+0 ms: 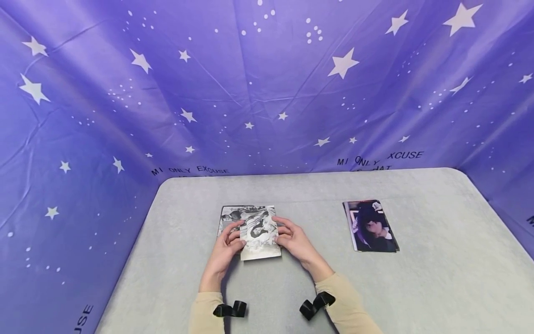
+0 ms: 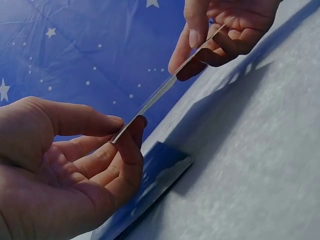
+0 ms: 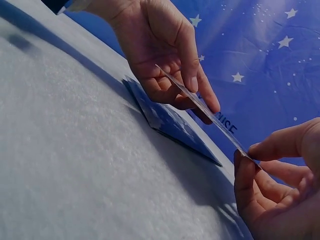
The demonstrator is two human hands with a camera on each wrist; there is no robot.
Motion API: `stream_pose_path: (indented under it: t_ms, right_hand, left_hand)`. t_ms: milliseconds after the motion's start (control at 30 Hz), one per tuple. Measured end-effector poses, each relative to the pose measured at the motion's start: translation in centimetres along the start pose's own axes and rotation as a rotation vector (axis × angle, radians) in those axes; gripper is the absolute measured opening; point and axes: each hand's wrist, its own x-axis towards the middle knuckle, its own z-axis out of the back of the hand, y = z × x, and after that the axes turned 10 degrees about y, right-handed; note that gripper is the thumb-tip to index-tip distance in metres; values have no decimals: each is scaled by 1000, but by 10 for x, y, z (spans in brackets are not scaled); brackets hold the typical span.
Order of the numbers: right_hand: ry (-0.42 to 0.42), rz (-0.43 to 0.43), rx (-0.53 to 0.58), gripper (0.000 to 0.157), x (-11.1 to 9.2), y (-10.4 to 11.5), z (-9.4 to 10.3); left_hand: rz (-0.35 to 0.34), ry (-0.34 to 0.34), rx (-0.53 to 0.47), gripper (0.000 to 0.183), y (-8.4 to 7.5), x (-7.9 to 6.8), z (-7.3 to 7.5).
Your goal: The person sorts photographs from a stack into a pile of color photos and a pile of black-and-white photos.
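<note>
Between both hands a black-and-white photo print [image 1: 259, 236] is held up off the table, seen edge-on in the two wrist views. My left hand [image 1: 224, 250] pinches its left edge, thumb on top and fingers beneath. At the opposite edge my right hand [image 1: 295, 242] pinches it the same way. Behind and partly under the held print in the head view lies a stack of black-and-white photos [image 1: 228, 216] on the table; the print and left hand hide much of it. That stack also shows in the right wrist view, below the left hand.
A second stack, of colour photos [image 1: 372, 227], lies on the grey table [image 1: 442, 278] to the right, slightly fanned at its edges. Black straps [image 1: 230, 309] circle both sleeves near the wrists. A purple star-printed curtain [image 1: 267, 93] rises along the table's back and sides.
</note>
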Motion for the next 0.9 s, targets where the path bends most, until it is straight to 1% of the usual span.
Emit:
stream_pose_path:
  t_ms: [267,433,600,767,900]
  right_hand:
    - [29,-7,-5,58,12,1,-9]
    - [51,-14,-18,59,16,1,-13]
    - [76,-29,-19,60,18,0,-18]
    - [77,-31,1,62,19,-5,-23]
    - [68,-13,9,62,21,-8,-27]
  left_hand:
    - [11,-32,13,58,-4,-3,13]
    - [19,-35,22,57,-6,-6,20]
    - [7,-32,34,57,-7,-9,25]
    - [15,-29,49,58,-8,-10,28]
    - [29,-40,76,58,-10,-10,31]
